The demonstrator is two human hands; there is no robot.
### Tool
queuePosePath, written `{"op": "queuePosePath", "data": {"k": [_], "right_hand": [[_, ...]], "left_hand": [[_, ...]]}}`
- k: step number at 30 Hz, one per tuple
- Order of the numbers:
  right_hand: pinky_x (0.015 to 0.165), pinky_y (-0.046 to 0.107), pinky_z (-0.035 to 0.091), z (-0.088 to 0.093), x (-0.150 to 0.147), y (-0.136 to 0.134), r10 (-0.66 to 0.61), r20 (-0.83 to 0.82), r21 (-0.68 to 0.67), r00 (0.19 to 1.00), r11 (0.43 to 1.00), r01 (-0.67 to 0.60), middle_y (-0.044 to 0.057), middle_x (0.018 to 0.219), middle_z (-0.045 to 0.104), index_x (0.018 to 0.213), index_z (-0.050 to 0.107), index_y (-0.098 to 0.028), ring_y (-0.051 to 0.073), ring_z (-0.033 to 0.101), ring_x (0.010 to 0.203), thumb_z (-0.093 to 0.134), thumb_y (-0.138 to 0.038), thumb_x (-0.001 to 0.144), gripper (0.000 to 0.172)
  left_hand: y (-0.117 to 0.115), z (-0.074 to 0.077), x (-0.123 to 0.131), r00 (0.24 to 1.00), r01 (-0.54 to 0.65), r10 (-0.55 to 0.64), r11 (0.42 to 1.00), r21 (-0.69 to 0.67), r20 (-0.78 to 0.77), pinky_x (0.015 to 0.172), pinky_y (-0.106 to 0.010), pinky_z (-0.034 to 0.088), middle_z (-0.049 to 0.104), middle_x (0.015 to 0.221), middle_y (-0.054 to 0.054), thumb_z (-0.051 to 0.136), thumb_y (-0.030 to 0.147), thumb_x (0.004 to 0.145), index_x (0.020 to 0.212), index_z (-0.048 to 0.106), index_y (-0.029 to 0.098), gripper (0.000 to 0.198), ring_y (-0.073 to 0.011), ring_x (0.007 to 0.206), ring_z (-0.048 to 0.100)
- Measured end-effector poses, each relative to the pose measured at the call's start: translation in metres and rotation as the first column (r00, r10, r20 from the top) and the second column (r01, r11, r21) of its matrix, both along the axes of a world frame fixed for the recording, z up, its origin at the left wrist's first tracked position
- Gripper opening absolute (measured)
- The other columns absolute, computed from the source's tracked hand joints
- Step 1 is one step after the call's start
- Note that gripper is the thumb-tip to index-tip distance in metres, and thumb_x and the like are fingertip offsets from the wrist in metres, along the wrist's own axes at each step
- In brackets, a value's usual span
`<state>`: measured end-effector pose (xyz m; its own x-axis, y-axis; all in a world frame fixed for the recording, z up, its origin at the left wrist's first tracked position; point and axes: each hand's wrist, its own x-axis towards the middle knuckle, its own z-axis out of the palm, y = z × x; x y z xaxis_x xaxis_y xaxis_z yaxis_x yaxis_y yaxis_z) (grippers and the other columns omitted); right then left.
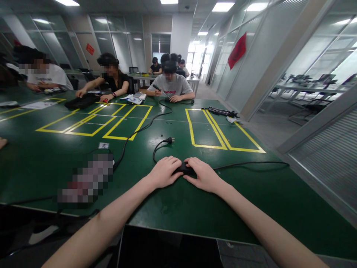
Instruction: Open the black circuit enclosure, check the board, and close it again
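A small black device (184,168) lies on the green table (178,201), and both my hands rest on it. My left hand (165,172) covers its left end with fingers curled over it. My right hand (203,174) presses on its right end, fingers curled down. A black cable (251,163) runs from the device to the right. Another black cord loops away from it to a plug (169,140) lying just beyond my hands. Most of the device is hidden under my fingers.
Yellow tape rectangles (206,130) mark the table ahead. A long black cable (139,128) crosses the table toward a seated person (171,87) opposite. Other people work at the far left. A black tool (220,111) lies at the far right. A dark screen (167,247) sits below the near edge.
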<state>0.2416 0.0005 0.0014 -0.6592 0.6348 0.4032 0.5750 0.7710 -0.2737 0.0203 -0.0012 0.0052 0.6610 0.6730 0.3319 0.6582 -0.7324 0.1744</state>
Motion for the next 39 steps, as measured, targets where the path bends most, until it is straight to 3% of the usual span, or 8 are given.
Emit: {"op": "queuePosePath", "data": {"k": [5, 9, 20, 26, 35, 39], "right_hand": [[0.083, 0.043, 0.054, -0.002, 0.003, 0.001, 0.022, 0.123, 0.083, 0.992, 0.996, -0.033, 0.014, 0.108, 0.071, 0.122, 0.060, -0.018, 0.029, 0.065, 0.096, 0.062, -0.025, 0.096, 0.027], [0.080, 0.040, 0.052, -0.001, 0.008, 0.001, 0.057, 0.169, 0.102, 0.984, 0.992, -0.075, 0.014, 0.104, 0.073, 0.120, 0.063, -0.016, 0.027, 0.067, 0.090, 0.056, -0.029, 0.100, 0.024], [0.073, 0.035, 0.052, 0.006, 0.014, -0.008, 0.096, 0.125, 0.140, 0.987, 0.984, -0.113, 0.011, 0.090, 0.075, 0.110, 0.068, -0.017, 0.024, 0.070, 0.079, 0.056, -0.036, 0.101, 0.024], [0.070, 0.035, 0.053, 0.004, 0.016, -0.006, 0.109, 0.088, 0.119, 0.990, 0.986, -0.119, 0.011, 0.091, 0.076, 0.112, 0.070, -0.018, 0.024, 0.070, 0.077, 0.058, -0.038, 0.099, 0.026], [0.070, 0.033, 0.053, 0.006, 0.017, -0.006, 0.087, 0.125, 0.168, 0.988, 0.980, -0.107, 0.011, 0.088, 0.076, 0.111, 0.070, -0.017, 0.023, 0.071, 0.076, 0.057, -0.039, 0.102, 0.028], [0.071, 0.033, 0.053, 0.008, 0.016, -0.006, 0.075, 0.113, 0.126, 0.991, 0.988, -0.090, 0.010, 0.089, 0.076, 0.113, 0.070, -0.017, 0.023, 0.071, 0.078, 0.060, -0.040, 0.101, 0.028]], "left_hand": [[-0.003, 0.006, -0.001, 1.000, -0.010, 0.010, 1.000, -0.024, 0.009, 0.083, -0.037, 0.047, 0.070, 0.091, -0.007, 0.049, 0.042, 0.106, 0.100, 0.060, 0.019, 0.027, -0.0240, 0.087, 0.065], [-0.007, 0.007, -0.003, 0.999, 0.045, -0.045, 0.999, -0.015, 0.026, 0.085, -0.036, 0.049, 0.071, 0.097, -0.008, 0.057, 0.053, 0.100, 0.115, 0.062, 0.018, 0.038, -0.0250, 0.091, 0.067], [-0.007, 0.007, -0.004, 0.983, 0.179, -0.177, 0.983, 0.033, -0.043, 0.083, -0.035, 0.047, 0.072, 0.095, -0.008, 0.049, 0.046, 0.107, 0.111, 0.065, 0.017, 0.033, -0.0232, 0.090, 0.066], [-0.008, 0.007, -0.003, 0.989, 0.145, -0.144, 0.989, 0.007, -0.027, 0.087, -0.036, 0.046, 0.072, 0.098, -0.008, 0.055, 0.050, 0.102, 0.115, 0.065, 0.018, 0.036, -0.0237, 0.093, 0.066], [-0.008, 0.008, -0.003, 0.992, 0.128, -0.128, 0.992, -0.006, 0.010, 0.085, -0.035, 0.046, 0.071, 0.099, -0.009, 0.052, 0.049, 0.104, 0.112, 0.065, 0.018, 0.035, -0.0236, 0.094, 0.065], [-0.008, 0.008, -0.003, 0.992, 0.128, -0.128, 0.992, 0.000, 0.001, 0.085, -0.035, 0.046, 0.072, 0.100, -0.009, 0.050, 0.047, 0.106, 0.112, 0.065, 0.018, 0.034, -0.0236, 0.095, 0.065]]}}
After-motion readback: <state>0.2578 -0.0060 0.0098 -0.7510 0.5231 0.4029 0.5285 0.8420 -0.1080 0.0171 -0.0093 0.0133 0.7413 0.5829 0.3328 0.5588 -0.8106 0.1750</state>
